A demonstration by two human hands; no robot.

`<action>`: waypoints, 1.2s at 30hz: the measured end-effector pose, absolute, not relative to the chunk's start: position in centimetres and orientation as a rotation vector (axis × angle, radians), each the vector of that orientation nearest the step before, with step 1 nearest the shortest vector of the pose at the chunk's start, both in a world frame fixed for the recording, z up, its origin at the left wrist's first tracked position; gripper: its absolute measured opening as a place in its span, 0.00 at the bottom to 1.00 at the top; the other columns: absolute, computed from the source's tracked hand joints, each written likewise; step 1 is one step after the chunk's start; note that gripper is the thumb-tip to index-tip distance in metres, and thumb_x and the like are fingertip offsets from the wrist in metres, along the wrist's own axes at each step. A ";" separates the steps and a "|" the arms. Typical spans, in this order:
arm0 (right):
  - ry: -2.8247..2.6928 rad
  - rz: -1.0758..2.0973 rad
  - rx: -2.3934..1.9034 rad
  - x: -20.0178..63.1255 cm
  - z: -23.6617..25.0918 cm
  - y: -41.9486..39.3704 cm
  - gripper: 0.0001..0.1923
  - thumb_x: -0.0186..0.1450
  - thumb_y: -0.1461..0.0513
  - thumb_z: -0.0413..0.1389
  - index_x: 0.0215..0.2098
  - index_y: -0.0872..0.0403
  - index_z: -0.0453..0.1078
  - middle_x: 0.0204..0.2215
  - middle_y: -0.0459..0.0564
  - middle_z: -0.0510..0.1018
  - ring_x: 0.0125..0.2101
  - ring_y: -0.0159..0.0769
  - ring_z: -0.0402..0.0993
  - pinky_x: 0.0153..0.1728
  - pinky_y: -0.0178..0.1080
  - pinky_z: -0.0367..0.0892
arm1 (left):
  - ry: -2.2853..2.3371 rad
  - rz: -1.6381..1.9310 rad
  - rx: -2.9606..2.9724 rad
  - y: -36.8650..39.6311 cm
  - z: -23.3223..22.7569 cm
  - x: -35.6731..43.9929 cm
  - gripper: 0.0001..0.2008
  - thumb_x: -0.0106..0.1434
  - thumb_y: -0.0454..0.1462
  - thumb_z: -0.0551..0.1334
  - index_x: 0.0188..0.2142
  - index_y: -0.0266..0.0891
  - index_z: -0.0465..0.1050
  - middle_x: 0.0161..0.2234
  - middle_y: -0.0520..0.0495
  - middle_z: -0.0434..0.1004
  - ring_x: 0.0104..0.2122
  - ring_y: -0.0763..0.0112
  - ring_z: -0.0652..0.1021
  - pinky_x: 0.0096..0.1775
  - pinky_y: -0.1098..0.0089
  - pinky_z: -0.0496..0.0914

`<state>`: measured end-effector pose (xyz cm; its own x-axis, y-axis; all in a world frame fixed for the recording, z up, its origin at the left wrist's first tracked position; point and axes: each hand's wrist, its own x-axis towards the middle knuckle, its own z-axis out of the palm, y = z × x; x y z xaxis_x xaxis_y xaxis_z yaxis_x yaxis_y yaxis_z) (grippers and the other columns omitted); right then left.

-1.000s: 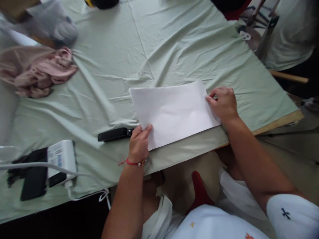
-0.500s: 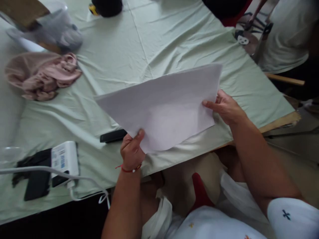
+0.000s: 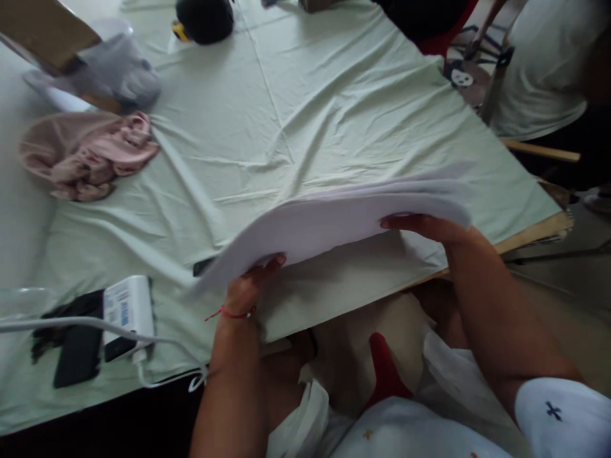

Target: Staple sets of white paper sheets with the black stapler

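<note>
Several sheets of white paper (image 3: 329, 226) are held up above the front of the table, bowed into a curve with their far right edges fanned apart. My left hand (image 3: 252, 280), with a red string bracelet at the wrist, is closed on the near left edge, thumb on top. Gripping the near right edge is my right hand (image 3: 424, 227), its thumb also on the upper face. The fingers of both hands are mostly hidden under the paper. A black object (image 3: 203, 266) lies on the table, largely covered by the sheets' left end.
A pale green cloth (image 3: 229, 152) covers the table. At left lie a pink cloth (image 3: 105, 152), a white box-like device with a cable (image 3: 131, 308) and a black phone (image 3: 77, 356). A plastic bag (image 3: 124, 73) and a cardboard box (image 3: 52, 32) stand behind. Another person (image 3: 544, 76) is at right.
The paper has gone from nearly flat and tilted to bowed, its sheets spreading at the right. Its left end has dropped over the black object. Both hands have turned with it.
</note>
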<state>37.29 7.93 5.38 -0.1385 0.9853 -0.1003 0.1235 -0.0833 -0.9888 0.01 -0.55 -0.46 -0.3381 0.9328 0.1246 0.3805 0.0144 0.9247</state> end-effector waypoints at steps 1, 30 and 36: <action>-1.345 1.373 -1.259 37.1 5.4 8.1 0.15 0.50 0.54 0.76 0.32 0.45 0.80 0.39 0.47 0.86 0.56 0.56 0.79 0.55 0.52 0.79 | 1.772 1.300 1.343 -0.6 -0.3 0.2 0.19 0.48 0.47 0.79 0.37 0.44 0.83 0.35 0.45 0.85 0.46 0.52 0.83 0.55 0.53 0.79; -1.174 1.498 -1.287 36.6 4.3 8.3 0.19 0.49 0.57 0.79 0.38 0.42 0.84 0.45 0.46 0.88 0.52 0.52 0.83 0.53 0.50 0.80 | 1.366 1.189 0.759 0.1 2.1 3.1 0.26 0.53 0.57 0.77 0.39 0.40 0.79 0.31 0.45 0.85 0.29 0.62 0.84 0.25 0.67 0.76; -0.955 1.592 -1.374 36.8 4.5 8.4 0.16 0.47 0.55 0.80 0.28 0.47 0.81 0.31 0.44 0.86 0.31 0.39 0.81 0.35 0.39 0.81 | 1.294 0.974 0.830 -0.2 3.2 3.3 0.28 0.51 0.60 0.78 0.28 0.37 0.77 0.17 0.45 0.78 0.11 0.73 0.69 0.11 0.73 0.56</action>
<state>36.75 8.42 4.47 -0.0811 0.9212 -0.3804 -0.0977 -0.3872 -0.9168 3.30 -0.24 3.17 0.0127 0.9229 -0.3848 -0.1146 0.3836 0.9163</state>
